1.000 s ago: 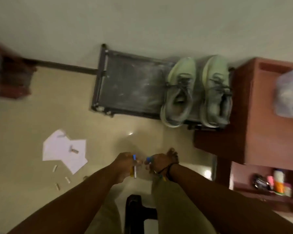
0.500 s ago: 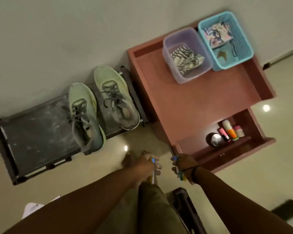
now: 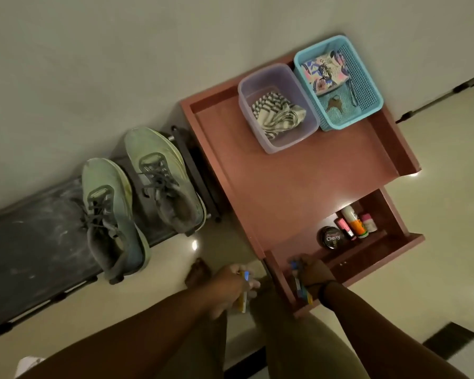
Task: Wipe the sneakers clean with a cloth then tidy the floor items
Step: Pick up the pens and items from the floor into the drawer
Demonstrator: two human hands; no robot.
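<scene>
Head view, looking down at a tiled floor (image 3: 435,283) beside a pale wall. Two pale green sneakers stand side by side on a low dark shoe rack (image 3: 30,250), toes toward the wall: the left sneaker (image 3: 112,214) nearer the rack's middle, the right sneaker (image 3: 162,179) at the end next to a reddish-brown wooden counter (image 3: 293,187). The laces of both are dark grey.

On the counter top, against the wall, a translucent lilac tub (image 3: 278,106) holds a striped cloth (image 3: 278,114); touching it on the far side, a turquoise mesh basket (image 3: 338,80) holds a patterned pouch (image 3: 326,71) and a bunch of keys (image 3: 333,103). A lower shelf (image 3: 372,247) of the counter carries a round tin (image 3: 332,237) labelled "Cherry" and several small bottles (image 3: 356,221) standing close together.

The left hand (image 3: 230,283) hangs over the floor; its grip is curled round a thin stick-like item with a blue tip (image 3: 245,289). The right hand (image 3: 314,272), with a dark band at the wrist, sits at the front edge of the lower shelf; its grip is closed around several slim coloured items (image 3: 298,283), too small to identify. A corner of white paper (image 3: 28,363) lies on the floor at the lower left edge.
</scene>
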